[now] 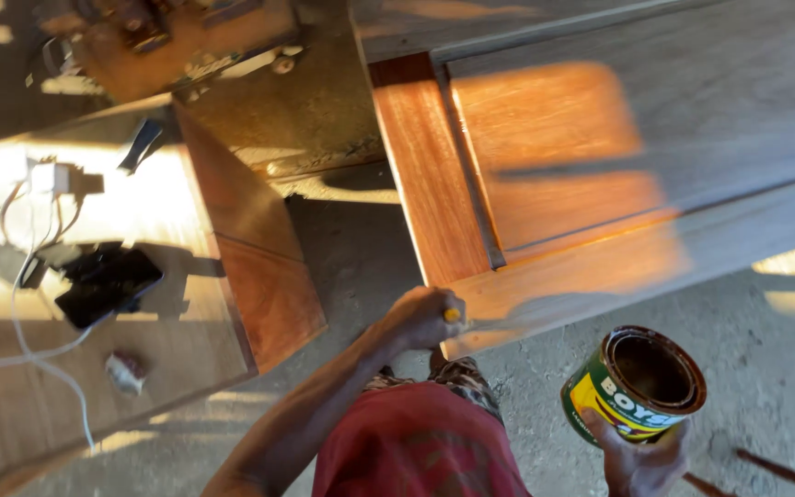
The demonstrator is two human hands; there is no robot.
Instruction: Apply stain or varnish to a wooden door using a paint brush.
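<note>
The left hand point(430, 316) clenches a brush point(454, 315) at the door's point(545, 175) near corner, best stroked along the grain to the edge, while the right hand point(641, 456) grasps the open can point(635, 382) beside it.

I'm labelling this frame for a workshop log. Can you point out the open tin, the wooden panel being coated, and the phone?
open tin point(632, 387), head view, on its green and yellow side.
wooden panel point(545, 156), head view, on its sunlit recessed face.
phone point(108, 285), head view, on its dark screen.

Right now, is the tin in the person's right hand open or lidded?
Open: the tin has no lid, and its dark inside shows.
</note>
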